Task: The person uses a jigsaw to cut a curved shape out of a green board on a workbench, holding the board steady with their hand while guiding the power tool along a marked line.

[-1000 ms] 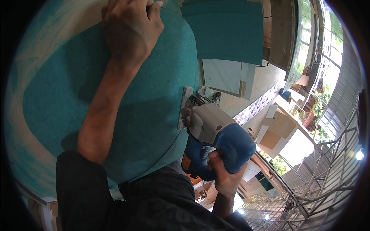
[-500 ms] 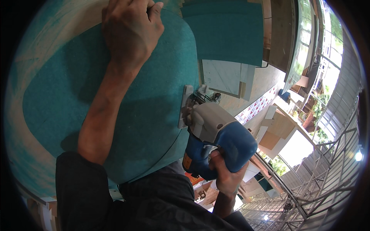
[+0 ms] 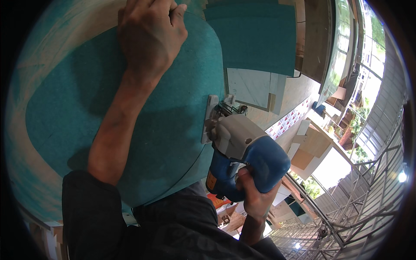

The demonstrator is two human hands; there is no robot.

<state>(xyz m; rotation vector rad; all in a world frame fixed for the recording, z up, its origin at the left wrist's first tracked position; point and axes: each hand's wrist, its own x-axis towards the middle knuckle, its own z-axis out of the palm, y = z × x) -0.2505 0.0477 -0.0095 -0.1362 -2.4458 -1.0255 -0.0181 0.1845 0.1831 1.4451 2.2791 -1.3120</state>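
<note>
My right hand (image 3: 259, 197) is closed round the handle of a blue and grey jigsaw (image 3: 247, 141). The jigsaw's flat metal shoe (image 3: 210, 119) sits on a teal board (image 3: 164, 130), close to the board's right edge. Its blade cannot be made out. From the shoe, a thin dark curved line runs across the board toward my body. Against the board's far part lies my left hand (image 3: 149, 37), its back upward and thumb out to the right. The upper picture rim cuts off most of its fingers, so their grip is hidden.
Beneath the board shows a pale, teal-smeared surface (image 3: 32, 86). A second teal sheet (image 3: 251, 39) lies beyond the board's right edge, with a whitish panel (image 3: 248, 86) nearer the jigsaw. Wood pieces (image 3: 314, 145) and metal roof framing (image 3: 364, 212) appear to the right.
The jigsaw has crept slightly away from my body and to the right, still along the board's edge. My left hand has shifted a little to the right.
</note>
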